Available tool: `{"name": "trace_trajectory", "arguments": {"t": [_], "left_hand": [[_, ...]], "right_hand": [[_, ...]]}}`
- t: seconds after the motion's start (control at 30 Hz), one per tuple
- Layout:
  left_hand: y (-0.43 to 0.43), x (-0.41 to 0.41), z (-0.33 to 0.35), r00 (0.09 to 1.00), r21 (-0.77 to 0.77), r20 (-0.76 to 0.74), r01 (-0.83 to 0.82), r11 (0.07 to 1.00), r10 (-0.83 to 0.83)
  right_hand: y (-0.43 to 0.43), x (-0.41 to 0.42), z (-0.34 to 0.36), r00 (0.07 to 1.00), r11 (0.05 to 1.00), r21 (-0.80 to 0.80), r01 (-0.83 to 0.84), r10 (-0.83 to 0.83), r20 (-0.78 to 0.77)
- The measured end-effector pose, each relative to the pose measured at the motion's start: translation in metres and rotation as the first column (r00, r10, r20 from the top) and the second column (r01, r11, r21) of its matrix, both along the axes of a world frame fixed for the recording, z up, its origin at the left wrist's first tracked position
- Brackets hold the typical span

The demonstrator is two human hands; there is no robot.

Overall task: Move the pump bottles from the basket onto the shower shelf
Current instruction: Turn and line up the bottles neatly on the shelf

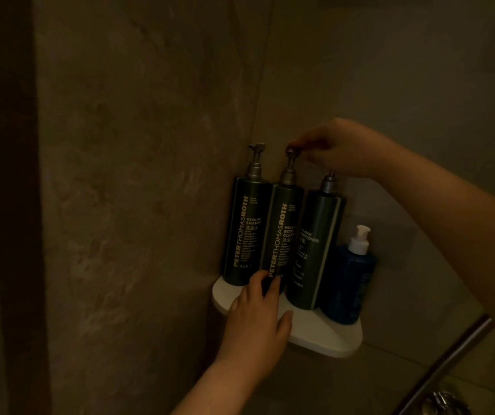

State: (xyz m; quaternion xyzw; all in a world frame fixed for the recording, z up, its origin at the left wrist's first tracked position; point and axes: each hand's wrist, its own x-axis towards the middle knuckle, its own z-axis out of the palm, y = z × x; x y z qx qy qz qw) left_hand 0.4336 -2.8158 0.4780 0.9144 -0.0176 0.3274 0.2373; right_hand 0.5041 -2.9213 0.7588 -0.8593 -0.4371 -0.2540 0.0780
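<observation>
1. Shelf sits in the corner.
2. On it, side by side, left to right: shampoo, cleanser, conditioner, small bottle.
3. Rail lies lower right of the shelf.

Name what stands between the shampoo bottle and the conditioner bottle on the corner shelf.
The body cleanser pump bottle stands between the shampoo bottle and conditioner bottle, seen in the head view; the right hand pinches its pump.
</observation>
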Motion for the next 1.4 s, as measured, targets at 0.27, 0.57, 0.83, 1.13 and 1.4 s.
{"name": "trace_trajectory", "arguments": {"t": [0.27, 0.57, 0.83, 1.13, 1.4], "left_hand": [[0.001, -0.002, 0.002, 0.999, -0.039, 0.03, 0.032, 0.999, -0.031], [-0.014, -0.001, 0.007, 0.992, -0.055, 0.064, 0.11, 0.992, -0.107], [-0.02, 0.0, 0.006, 0.989, -0.117, 0.034, 0.147, 0.982, -0.144], [-0.02, -0.003, 0.003, 0.985, -0.214, 0.034, 0.174, 0.961, -0.171], [-0.019, -0.003, 0.0, 0.983, -0.241, 0.013, 0.179, 0.954, -0.181]], "right_hand": [[-0.033, -0.006, 0.009, 0.989, 0.977, 0.214, 0.011, 0.021, -0.145], [-0.049, -0.006, 0.001, 0.987, 0.991, 0.133, 0.031, -0.01, -0.158], [-0.053, -0.002, 0.003, 0.987, 0.997, 0.074, -0.002, 0.014, -0.161], [-0.057, -0.012, -0.008, 0.988, 0.983, 0.12, -0.138, 0.145, -0.047], [-0.055, -0.019, -0.019, 0.959, 0.949, 0.147, -0.28, 0.269, 0.088]]}}
